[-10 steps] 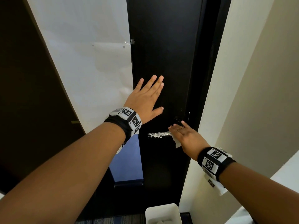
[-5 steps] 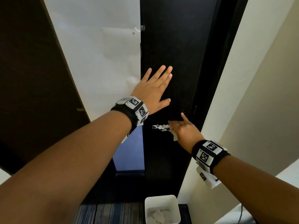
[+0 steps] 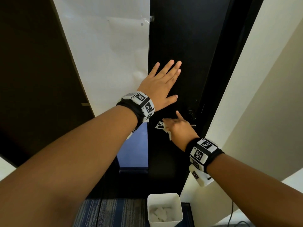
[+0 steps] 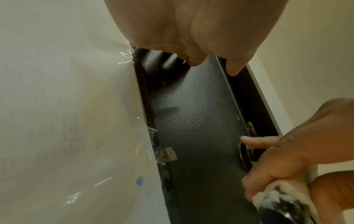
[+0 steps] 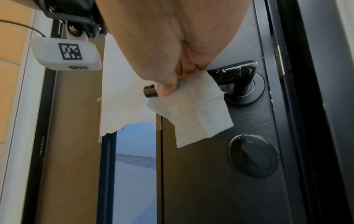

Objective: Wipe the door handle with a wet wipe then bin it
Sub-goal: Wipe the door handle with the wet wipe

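Black door (image 3: 188,46), wipe-wrapped handle (image 5: 231,72), perhaps gripped

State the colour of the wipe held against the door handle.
White. The wipe, wrapped on the black door handle, shows best in the right wrist view.

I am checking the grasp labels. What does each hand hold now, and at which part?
The right hand holds the wet wipe by its upper part, wrapped round the door handle. The left hand holds nothing, lying flat on the door.

L hand (image 3: 161,86) flat on door (image 3: 183,46) above handle (image 5: 229,72); bin (image 3: 164,208) on floor below.
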Motion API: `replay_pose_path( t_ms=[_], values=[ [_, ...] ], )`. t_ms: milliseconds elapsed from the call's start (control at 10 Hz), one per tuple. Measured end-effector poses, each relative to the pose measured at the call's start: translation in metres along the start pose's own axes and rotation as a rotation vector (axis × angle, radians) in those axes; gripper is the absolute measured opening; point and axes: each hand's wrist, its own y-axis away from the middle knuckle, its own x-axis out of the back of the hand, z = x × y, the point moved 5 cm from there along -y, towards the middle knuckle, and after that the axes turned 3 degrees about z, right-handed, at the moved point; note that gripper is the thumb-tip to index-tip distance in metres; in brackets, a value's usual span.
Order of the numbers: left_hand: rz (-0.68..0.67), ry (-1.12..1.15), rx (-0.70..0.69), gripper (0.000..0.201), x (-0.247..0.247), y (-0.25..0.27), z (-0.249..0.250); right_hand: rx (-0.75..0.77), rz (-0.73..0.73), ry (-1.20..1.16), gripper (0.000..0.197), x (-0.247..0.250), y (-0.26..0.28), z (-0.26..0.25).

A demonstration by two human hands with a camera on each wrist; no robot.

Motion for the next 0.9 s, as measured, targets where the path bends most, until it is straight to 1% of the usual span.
replay_pose_path(
  t_ms=[200,400,500,600,700,800,900],
  values=[
    [0.004,-0.009,-0.001,0.077,-0.001,0.001,0.0,0.003,-0.035,-0.046,0.046,0.0,-0.009,-0.013],
    [0.003,-0.008,0.0,0.077,0.0,0.0,0.0,0.015,-0.054,-0.136,0.046,-0.004,-0.02,-0.022],
    [0.0,-0.002,-0.001,0.077,0.0,0.0,0.0,0.016,-0.016,-0.167,0.038,-0.002,-0.025,-0.028],
    [-0.001,0.009,0.0,0.077,0.0,0.001,0.0,0.023,-0.01,-0.197,0.036,-0.003,-0.028,-0.033],
    [-0.007,0.019,0.0,0.077,-0.001,0.001,0.0,-0.002,0.03,-0.279,0.029,0.005,-0.031,-0.036],
    [-0.014,0.019,-0.003,0.077,0.0,0.001,0.0,-0.109,0.09,-0.397,0.022,0.023,-0.032,-0.033],
    [-0.014,0.036,-0.005,0.075,0.002,0.001,0.0,-0.197,0.069,-0.502,0.028,0.035,-0.033,-0.026]
  ],
)
